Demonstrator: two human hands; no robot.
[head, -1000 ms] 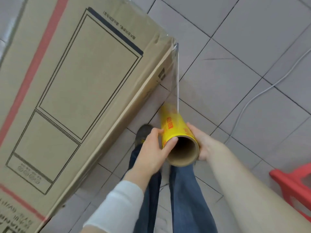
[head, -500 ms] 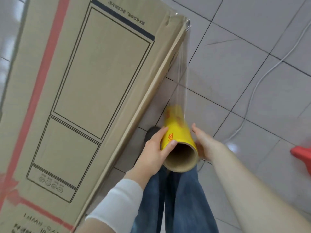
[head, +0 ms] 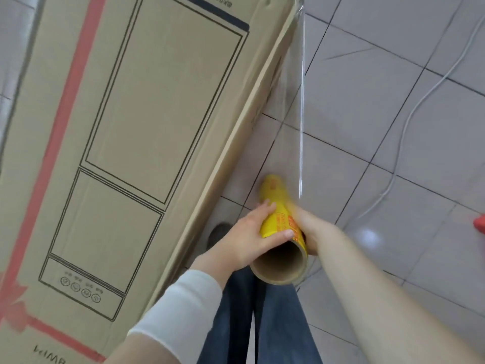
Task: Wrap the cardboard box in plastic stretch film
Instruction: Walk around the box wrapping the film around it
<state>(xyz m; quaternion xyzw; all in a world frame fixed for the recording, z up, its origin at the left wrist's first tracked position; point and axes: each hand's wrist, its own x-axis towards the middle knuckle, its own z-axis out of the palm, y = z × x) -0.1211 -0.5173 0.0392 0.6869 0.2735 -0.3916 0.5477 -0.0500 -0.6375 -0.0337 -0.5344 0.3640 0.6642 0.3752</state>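
Observation:
A tall cardboard box (head: 147,122) with black line drawings and a red stripe fills the left of the view. A yellow roll of stretch film (head: 279,214) on a brown cardboard core points down toward the floor, just right of the box's edge. My left hand (head: 246,237) grips the roll from the left, thumb near the core's rim. My right hand (head: 312,229) holds it from the right, partly hidden behind the roll. A clear sheet of film (head: 301,106) stretches from the roll up to the box's top right corner.
Grey floor tiles (head: 367,101) spread to the right. A white cable (head: 404,127) snakes across them. A red object (head: 480,223) pokes in at the right edge. My jeans legs (head: 262,324) and a shoe (head: 219,233) are below the roll, close to the box.
The box has grown larger in view and its corner has moved up. The film sheet between roll and box is longer. Both hands keep hold of the roll.

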